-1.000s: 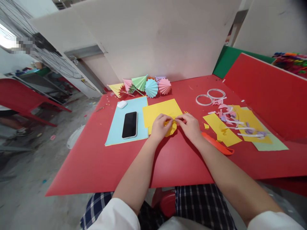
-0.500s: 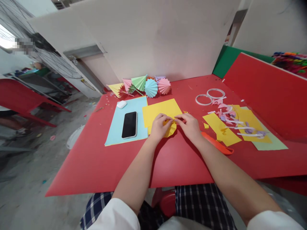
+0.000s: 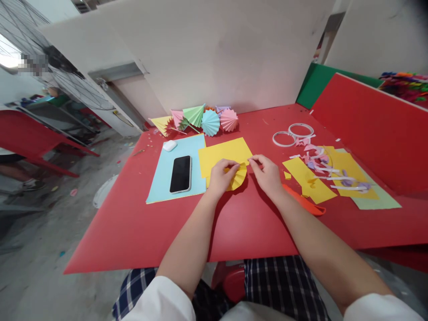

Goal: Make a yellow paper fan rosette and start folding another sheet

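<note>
My left hand (image 3: 220, 177) is closed on a pleated yellow paper fan (image 3: 238, 176) that lies half spread on the red table (image 3: 174, 227), over the near edge of a flat yellow sheet (image 3: 222, 154). My right hand (image 3: 267, 174) is just to the right of the fan, thumb and forefinger pinched together at something small I cannot make out near the sheet's corner. An orange tool (image 3: 304, 201) lies partly under my right wrist.
A black phone (image 3: 181, 173) and a white earbud case (image 3: 170, 145) rest on a light blue sheet (image 3: 160, 178). Finished paper fans (image 3: 203, 119) lie by the back wall. Two white rings (image 3: 292, 134), yellow sheets and paper scraps (image 3: 329, 174) are on the right. A red partition (image 3: 371, 129) stands beyond.
My right hand has drawn away to the right from the yellow piece. The pleated paper now shows spread as a fan under my left fingers.
</note>
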`<action>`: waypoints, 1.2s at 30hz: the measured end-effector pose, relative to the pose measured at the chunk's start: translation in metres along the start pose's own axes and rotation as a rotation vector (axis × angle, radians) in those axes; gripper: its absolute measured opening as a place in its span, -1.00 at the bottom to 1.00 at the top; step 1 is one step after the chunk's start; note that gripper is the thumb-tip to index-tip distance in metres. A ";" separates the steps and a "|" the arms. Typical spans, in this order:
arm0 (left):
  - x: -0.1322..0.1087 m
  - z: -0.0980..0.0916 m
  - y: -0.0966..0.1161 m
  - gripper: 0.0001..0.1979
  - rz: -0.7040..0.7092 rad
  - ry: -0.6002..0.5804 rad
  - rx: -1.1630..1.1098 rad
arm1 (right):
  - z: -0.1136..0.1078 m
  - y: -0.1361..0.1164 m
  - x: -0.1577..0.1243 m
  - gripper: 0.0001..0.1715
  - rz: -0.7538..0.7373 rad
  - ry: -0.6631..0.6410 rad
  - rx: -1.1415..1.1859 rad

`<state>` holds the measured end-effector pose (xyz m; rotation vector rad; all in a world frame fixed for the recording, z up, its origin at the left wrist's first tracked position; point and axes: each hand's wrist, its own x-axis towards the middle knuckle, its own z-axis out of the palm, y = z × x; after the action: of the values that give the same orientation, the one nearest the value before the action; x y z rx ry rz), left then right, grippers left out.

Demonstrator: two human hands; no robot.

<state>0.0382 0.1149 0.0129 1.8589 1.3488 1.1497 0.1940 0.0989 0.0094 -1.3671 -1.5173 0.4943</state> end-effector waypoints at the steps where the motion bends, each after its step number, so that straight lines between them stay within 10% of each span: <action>1: 0.001 0.000 -0.001 -0.89 -0.037 0.012 -0.044 | -0.001 -0.001 0.000 -0.76 0.017 0.014 0.016; 7: 0.003 0.000 -0.008 -0.84 -0.174 0.032 -0.208 | -0.003 -0.006 0.000 -0.75 0.032 0.007 0.078; 36: -0.003 0.000 0.004 -0.92 0.090 -0.041 0.084 | -0.002 0.000 0.002 -0.85 -0.026 -0.025 -0.078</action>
<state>0.0400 0.1108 0.0153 2.0105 1.3211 1.1080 0.1960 0.1004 0.0111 -1.4038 -1.5868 0.4414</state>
